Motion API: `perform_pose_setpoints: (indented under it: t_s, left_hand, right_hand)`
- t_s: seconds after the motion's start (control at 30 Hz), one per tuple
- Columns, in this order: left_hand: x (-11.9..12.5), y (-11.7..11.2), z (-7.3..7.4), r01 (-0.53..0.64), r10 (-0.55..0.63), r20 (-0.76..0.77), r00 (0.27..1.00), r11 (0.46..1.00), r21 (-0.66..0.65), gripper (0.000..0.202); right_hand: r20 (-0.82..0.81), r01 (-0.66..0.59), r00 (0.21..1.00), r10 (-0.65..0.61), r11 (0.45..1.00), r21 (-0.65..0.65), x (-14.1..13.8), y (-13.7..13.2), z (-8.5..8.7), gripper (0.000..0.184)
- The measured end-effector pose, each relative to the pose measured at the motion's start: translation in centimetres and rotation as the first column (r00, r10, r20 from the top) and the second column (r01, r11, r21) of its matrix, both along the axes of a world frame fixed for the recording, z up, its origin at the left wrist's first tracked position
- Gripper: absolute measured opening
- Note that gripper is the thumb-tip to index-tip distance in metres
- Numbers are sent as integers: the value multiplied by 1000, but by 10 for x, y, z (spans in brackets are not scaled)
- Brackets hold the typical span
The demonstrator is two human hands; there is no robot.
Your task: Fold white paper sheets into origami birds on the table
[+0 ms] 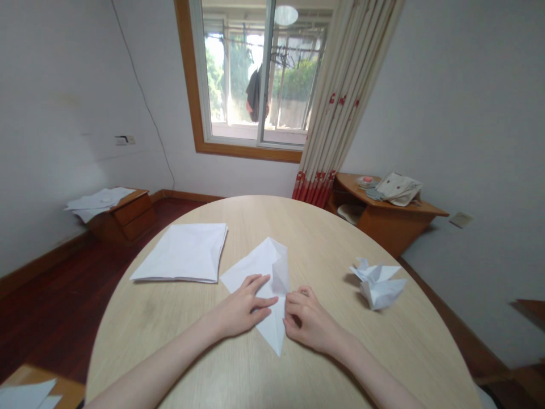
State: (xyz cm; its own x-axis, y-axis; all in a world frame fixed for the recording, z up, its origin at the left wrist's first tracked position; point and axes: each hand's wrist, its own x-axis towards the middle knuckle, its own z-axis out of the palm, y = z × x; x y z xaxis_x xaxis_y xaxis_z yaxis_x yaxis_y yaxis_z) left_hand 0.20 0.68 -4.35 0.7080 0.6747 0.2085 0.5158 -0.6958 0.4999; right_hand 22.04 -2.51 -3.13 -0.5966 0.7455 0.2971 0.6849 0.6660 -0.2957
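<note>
Left hand (pixel 242 309) lies flat, fingers spread, pinning the paper (pixel 255 264); right hand (pixel 309 324) curls, pinching its creased right edge. Near-centre on the table (pixel 319 238), it looks light and flimsy; I'd hold it by the edges. Stack (pixel 183 253) far left, folded figure (pixel 378 284) right.

Left hand (pixel 242 309): bare, with long slim fingers and a rounded back. The nails are too small to judge.

Right hand (pixel 310 324): bare too. Knuckles and finger creases show plainly; the nails are mostly hidden.

Left forearm (pixel 170 363): uncovered along all its visible length, smooth and slender, narrowing toward the wrist.

Right forearm (pixel 374 375): the same build, uncovered from the wrist to the lower edge of the view.

Both wrists are bare. The upper arms lie outside the view.
</note>
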Motion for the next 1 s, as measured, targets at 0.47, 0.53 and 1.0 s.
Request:
perform_pose_setpoints:
  t_s: [0.47, 0.53, 1.0]
  left_hand:
    - [0, -1, 2, -10, 10, -17, 1000, 1000, 4, 33]
    - [0, -2, 2, -6, 6, -17, 1000, 1000, 3, 33]
    - [0, -1, 0, 4, -4, 22, 1000, 1000, 9, 33]
  right_hand:
    - [-12, -112, 994, 111, 987, -116, -9, -15, 7, 20]
    - [-16, -123, 992, 122, 985, -121, -11, -17, 8, 21]
    - [-27, -205, 978, 205, 952, -226, -14, -24, 12, 18]
